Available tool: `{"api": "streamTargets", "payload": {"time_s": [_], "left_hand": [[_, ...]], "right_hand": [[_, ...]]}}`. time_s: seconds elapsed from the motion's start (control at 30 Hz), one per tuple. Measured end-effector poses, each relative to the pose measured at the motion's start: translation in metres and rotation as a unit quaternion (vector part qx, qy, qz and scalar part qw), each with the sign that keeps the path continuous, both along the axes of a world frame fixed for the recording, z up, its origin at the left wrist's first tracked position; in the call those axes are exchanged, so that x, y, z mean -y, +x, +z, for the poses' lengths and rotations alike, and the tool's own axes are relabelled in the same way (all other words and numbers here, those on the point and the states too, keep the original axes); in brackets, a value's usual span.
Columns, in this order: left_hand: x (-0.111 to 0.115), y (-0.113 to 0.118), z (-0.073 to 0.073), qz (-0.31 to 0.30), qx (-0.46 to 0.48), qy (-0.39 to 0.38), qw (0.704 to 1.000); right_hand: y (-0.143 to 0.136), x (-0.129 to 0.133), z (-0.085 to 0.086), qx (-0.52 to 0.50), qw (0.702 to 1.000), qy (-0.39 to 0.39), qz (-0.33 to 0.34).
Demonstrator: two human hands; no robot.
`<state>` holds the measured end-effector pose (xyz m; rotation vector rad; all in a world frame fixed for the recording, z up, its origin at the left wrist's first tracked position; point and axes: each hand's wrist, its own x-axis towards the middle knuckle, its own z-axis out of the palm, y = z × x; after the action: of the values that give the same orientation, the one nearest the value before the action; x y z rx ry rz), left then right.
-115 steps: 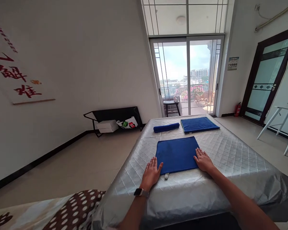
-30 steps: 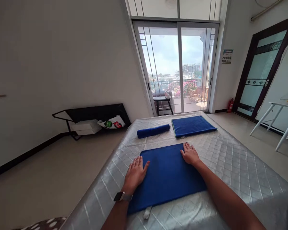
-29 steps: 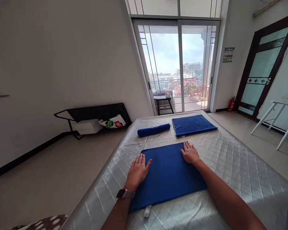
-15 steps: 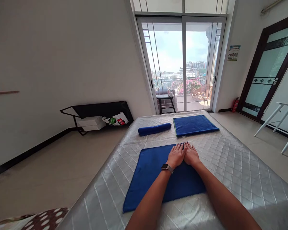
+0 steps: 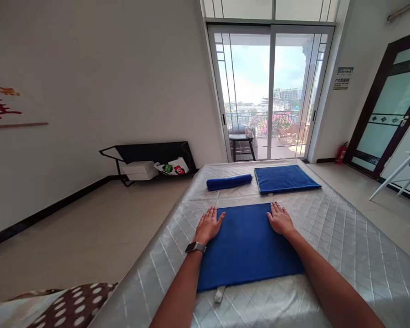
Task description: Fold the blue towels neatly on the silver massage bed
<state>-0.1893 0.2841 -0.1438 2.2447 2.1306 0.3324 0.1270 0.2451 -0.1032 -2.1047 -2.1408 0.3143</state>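
A blue towel (image 5: pixel 248 246) lies spread flat on the silver quilted cover (image 5: pixel 348 246) in front of me. On its far left corner rests my left hand (image 5: pixel 208 224), palm down with the fingers out, a watch (image 5: pixel 195 247) on the wrist. My right hand (image 5: pixel 280 218) lies flat at the far right corner, fingers stretched. Neither hand grips anything. A white tag (image 5: pixel 219 294) sticks out from the towel's near edge. Beyond the hands are a rolled blue towel (image 5: pixel 228 182) and a folded blue towel (image 5: pixel 287 178) with a green edge.
A black low rack (image 5: pixel 153 152) holding white boxes (image 5: pixel 140 170) and a printed bag (image 5: pixel 172 167) stands by the left wall. Brown polka-dot fabric (image 5: pixel 78 303) shows at lower left. Ahead is a sliding glass door (image 5: pixel 272 91); a white-legged table (image 5: pixel 398 171) stands right.
My left hand has moved left, away from my right hand, to the towel's far left corner. The tag at the near edge now shows. The view has turned slightly left.
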Motion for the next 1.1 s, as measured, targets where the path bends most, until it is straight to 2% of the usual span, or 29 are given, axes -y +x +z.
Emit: {"api": "streamTargets", "payload": {"time_s": [0.3,0.47,0.63,0.8,0.9,1.0,1.1], "left_hand": [[0.000,0.012,0.006,0.004,-0.005,-0.015,1.000],[0.002,0.015,0.010,-0.003,-0.004,-0.007,1.000],[0.007,0.017,0.014,0.000,-0.009,0.011,1.000],[0.017,0.017,0.027,-0.003,-0.041,0.027,0.999],[0.031,0.041,0.032,-0.045,-0.039,0.054,0.997],[0.052,0.091,0.028,-0.148,-0.018,0.086,0.985],[0.073,0.141,0.016,-0.255,-0.006,0.101,0.962]], "right_hand": [[-0.002,0.006,0.013,0.032,0.999,-0.009,-0.005],[-0.002,0.019,0.018,0.033,0.999,0.009,0.008],[-0.003,0.039,0.014,0.028,1.000,0.010,0.008],[-0.005,0.046,0.008,0.013,1.000,0.013,0.001],[-0.005,0.046,0.007,-0.001,1.000,0.007,0.000],[-0.005,0.045,0.006,-0.012,1.000,0.005,0.000],[-0.005,0.045,0.004,-0.009,1.000,0.017,0.003]]}}
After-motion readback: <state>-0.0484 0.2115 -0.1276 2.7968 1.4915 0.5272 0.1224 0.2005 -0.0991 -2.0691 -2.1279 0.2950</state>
